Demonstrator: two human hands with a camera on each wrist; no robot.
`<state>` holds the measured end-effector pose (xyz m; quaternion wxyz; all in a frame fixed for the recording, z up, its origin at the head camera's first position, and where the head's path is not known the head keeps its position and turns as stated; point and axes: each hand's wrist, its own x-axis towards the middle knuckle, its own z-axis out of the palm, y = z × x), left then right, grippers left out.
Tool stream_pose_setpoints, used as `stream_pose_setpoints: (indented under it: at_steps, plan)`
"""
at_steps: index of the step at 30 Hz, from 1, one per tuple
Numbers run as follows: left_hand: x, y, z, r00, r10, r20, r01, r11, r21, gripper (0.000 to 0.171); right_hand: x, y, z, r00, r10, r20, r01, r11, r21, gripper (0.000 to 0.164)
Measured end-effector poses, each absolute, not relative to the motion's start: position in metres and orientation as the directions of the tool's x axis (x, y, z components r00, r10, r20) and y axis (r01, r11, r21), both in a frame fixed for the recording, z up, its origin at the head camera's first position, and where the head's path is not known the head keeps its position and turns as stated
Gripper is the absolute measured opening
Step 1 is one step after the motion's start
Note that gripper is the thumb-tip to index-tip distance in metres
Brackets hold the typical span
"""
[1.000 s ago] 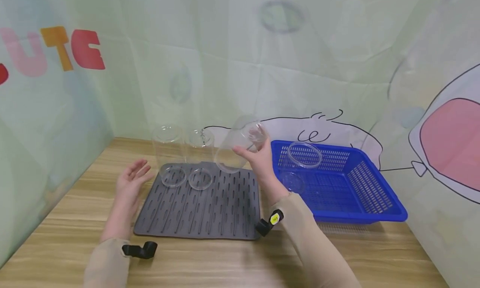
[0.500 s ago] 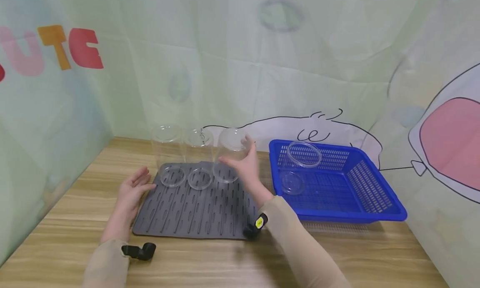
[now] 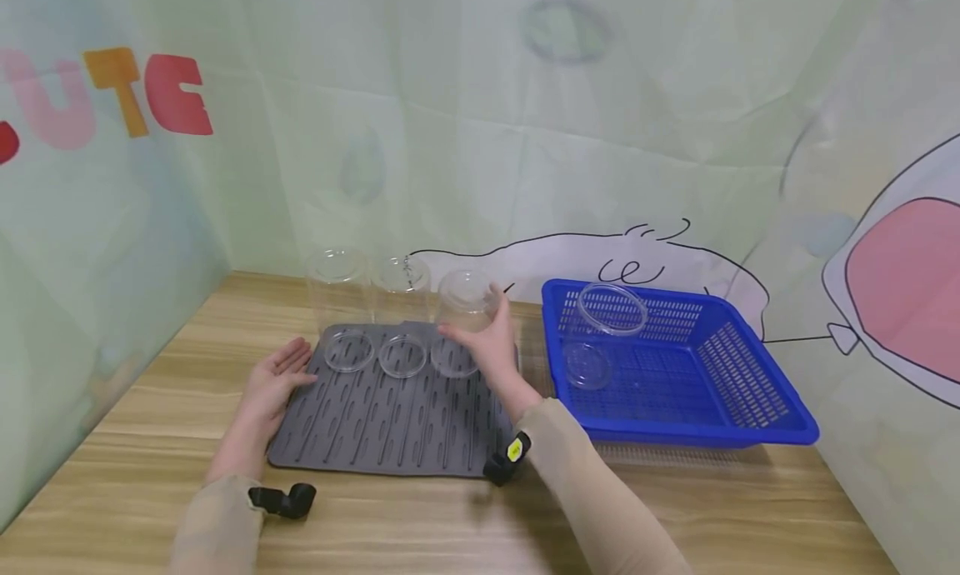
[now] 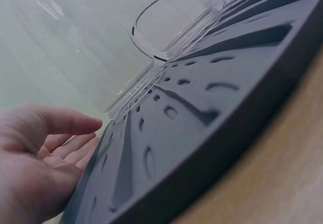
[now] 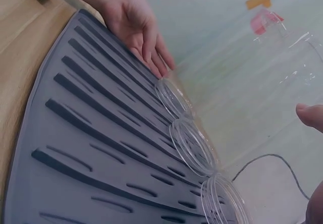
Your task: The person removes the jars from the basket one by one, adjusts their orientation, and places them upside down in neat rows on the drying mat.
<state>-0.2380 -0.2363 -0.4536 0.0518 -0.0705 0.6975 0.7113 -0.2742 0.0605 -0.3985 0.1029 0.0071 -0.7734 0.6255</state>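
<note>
Two clear plastic cups stand rim-down in a row on a grey ribbed mat (image 3: 390, 442), the left cup (image 3: 348, 370) and the middle cup (image 3: 402, 375). A third clear cup (image 3: 453, 373), also rim-down, is at the right end of that row. My right hand (image 3: 491, 342) holds this one from its right side, thumb in front and fingers behind. By the mat's left edge, my left hand (image 3: 276, 383) has its fingers extended, palm turned up and inward. In the left wrist view its fingertips (image 4: 93, 125) come close to the left cup's rim (image 4: 133, 95).
Right of the mat sits a blue plastic basket (image 3: 678, 433) with slotted sides. One more clear cup (image 3: 611, 308) stands rim-up inside, toward its left. A printed curtain (image 3: 465, 142) hangs behind the wooden table (image 3: 420, 525).
My right hand has brought the third cup left and down from a tilted position to upright, rim-down on the mat beside the others. My left hand has shifted slightly toward the mat.
</note>
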Motion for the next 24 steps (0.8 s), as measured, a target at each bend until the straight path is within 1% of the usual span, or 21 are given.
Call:
stream_pose_setpoints:
  at_steps: [5,13,24]
  plan:
    - [-0.2384,-0.2358,-0.4555,-0.985,-0.020,-0.171,-0.170,-0.019,0.985,0.077,-0.2746,0.0608,-0.4009,-0.981,0.100,0.166,-0.140,0.225,-0.964,0.105]
    - [-0.2393,-0.2378,-0.4592,-0.988,-0.001,-0.152,-0.152,-0.046,0.987,0.079,-0.2759,0.0597,-0.4030,-0.981,0.071,0.181,-0.165,0.191,-0.968,0.107]
    - [-0.2393,-0.2375,-0.4599,-0.984,-0.031,-0.176,-0.175,-0.016,0.984,0.078,-0.2784,0.0587,-0.4025,-0.989,0.060,0.138,-0.124,0.191,-0.974,0.108]
